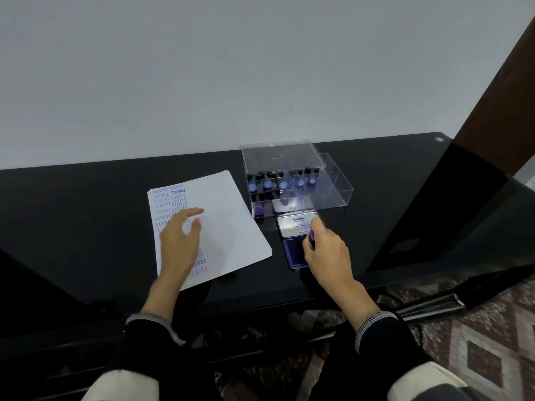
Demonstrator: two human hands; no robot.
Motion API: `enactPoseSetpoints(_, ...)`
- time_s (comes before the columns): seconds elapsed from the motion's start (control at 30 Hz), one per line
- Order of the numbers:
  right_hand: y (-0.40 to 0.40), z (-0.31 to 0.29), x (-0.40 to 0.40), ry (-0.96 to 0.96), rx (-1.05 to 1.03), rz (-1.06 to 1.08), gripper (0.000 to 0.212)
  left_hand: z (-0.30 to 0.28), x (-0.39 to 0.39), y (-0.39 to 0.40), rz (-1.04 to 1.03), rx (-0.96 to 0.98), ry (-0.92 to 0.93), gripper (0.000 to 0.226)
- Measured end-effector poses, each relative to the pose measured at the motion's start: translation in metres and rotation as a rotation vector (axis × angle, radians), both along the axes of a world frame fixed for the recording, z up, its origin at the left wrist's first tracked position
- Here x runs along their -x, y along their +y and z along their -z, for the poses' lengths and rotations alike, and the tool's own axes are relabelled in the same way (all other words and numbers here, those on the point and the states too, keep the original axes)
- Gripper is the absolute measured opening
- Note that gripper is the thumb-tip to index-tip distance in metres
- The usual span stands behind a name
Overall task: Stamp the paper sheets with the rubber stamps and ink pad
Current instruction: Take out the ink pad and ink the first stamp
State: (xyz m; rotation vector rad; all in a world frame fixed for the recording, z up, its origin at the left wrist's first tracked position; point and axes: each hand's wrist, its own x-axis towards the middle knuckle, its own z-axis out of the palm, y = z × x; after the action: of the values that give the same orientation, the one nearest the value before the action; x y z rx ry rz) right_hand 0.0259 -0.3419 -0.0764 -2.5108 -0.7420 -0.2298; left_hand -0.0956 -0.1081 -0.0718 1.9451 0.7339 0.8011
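Stamp [311, 234] gripped in the right hand [325, 250] over the open ink pad [295, 252].
The person's right fingers curl round the purple-topped stamp, set on the blue pad near the tabletop's [86, 209] front edge. The left hand [179, 241] lies over the paper sheets [220, 224], fingers relaxed and spread, holding nothing. Blue stamped words run down the sheets' left side. Behind the pad, a clear box [295, 180] holds more stamps.

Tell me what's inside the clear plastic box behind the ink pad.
The clear box holds rubber stamps: five with blue caps in a row, and one with a purple cap in front. Its right compartments look empty. The stamp faces can't be seen.
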Motion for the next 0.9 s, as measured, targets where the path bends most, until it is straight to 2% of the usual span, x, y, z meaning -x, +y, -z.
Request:
enactPoseSetpoints(0.13,-0.002,0.002,-0.004,0.074,-0.104,0.023,0.023,0.008,0.023,0.036,-0.084,-0.029,0.156,0.027)
enactPoseSetpoints(0.3,0.002,0.003,-0.002,0.032,-0.047,0.041,0.023,0.027,0.036,0.058,-0.239,-0.153,0.332,0.028)
enactPoseSetpoints(0.4,0.002,0.004,-0.002,0.03,-0.042,0.058,0.023,0.02,0.029,0.051,-0.377,-0.128,0.492,0.037)
enactPoseSetpoints(0.47,0.002,0.004,-0.001,0.029,-0.05,0.059,0.023,0.013,0.021,0.048,-0.385,-0.083,0.577,0.046)
enactPoseSetpoints(0.6,0.002,0.004,-0.001,0.032,-0.058,0.056,0.023,0.008,0.007,0.055,-0.35,0.143,0.554,0.038)
enactPoseSetpoints(0.67,0.002,0.003,-0.001,0.034,-0.057,0.057,0.024,0.005,0.004,0.058,-0.352,0.203,0.535,0.025)
enactPoseSetpoints(0.8,0.001,0.003,-0.001,0.05,-0.063,0.053,0.023,0.005,0.004,0.064,-0.361,0.255,0.518,0.015)
enactPoseSetpoints(0.9,0.001,0.0,-0.004,0.068,-0.068,0.043,0.022,0.005,0.005,0.058,-0.357,0.207,0.463,0.015)
